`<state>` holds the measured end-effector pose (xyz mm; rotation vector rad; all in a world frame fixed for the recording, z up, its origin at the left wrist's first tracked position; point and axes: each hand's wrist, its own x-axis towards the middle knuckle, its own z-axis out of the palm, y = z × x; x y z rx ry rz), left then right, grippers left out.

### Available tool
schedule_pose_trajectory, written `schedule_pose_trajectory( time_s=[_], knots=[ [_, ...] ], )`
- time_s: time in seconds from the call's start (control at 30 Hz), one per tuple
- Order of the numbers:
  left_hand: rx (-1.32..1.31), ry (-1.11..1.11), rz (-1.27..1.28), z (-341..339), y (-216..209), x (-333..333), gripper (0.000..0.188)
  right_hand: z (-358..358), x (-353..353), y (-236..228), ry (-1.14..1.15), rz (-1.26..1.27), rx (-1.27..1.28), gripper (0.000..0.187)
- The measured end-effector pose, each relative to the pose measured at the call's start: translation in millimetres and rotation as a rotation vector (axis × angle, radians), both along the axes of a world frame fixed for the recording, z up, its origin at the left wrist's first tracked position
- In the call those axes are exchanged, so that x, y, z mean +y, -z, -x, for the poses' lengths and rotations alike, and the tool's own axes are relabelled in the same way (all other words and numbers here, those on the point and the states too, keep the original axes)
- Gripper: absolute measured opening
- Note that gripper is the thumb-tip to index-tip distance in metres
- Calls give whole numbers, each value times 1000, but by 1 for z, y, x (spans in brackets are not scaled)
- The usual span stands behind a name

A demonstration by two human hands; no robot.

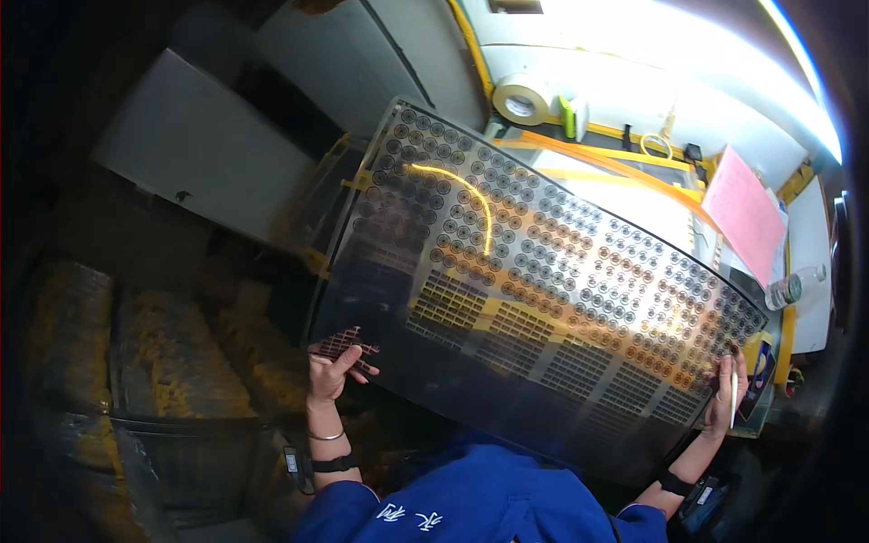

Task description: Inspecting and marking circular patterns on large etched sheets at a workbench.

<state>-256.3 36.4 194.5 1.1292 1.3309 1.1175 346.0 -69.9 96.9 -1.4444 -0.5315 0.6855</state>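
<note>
A large, dark, glossy see-through sheet (543, 262) is tilted across the middle of the view. Rows of round black patterns cover its far part, with blocks of small rectangles nearer me. My left hand (333, 369) closes on its near left corner, thumb on top. By those fingers shows a small dark-red grid-patterned patch (339, 342); I cannot tell whether it is a loose piece or part of the sheet. My right hand (727, 389) grips the sheet's right end and also has a slim white pen-like stick (734, 398) along its fingers.
Beyond the sheet are a tape roll (520, 100), a smaller yellow tape ring (655, 146), pink paper (744, 215) and a clear bottle (795, 286) on the bench. A white panel (204, 149) stands at the left. Below it are wrapped yellowish stacks (186, 357).
</note>
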Motion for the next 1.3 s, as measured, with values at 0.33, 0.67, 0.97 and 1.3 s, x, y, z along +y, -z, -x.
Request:
schedule_pose_trajectory(
  time_s=[0.33,0.67,0.97,1.3],
  knots=[
    [-9,-16,-42,31,3,-24,32,19,31,-14,-60,12,-48,32],
    [-71,-144,-68,-6,-26,-13,32,-21,43,-28,-163,-40,-169,28],
    [81,-86,-155,-37,-41,-12,38,-52,26,-28,-34,-41,-126,27],
    [174,-24,-199,-53,-49,-18,41,-61,19,-24,16,-33,-185,27]
  ],
)
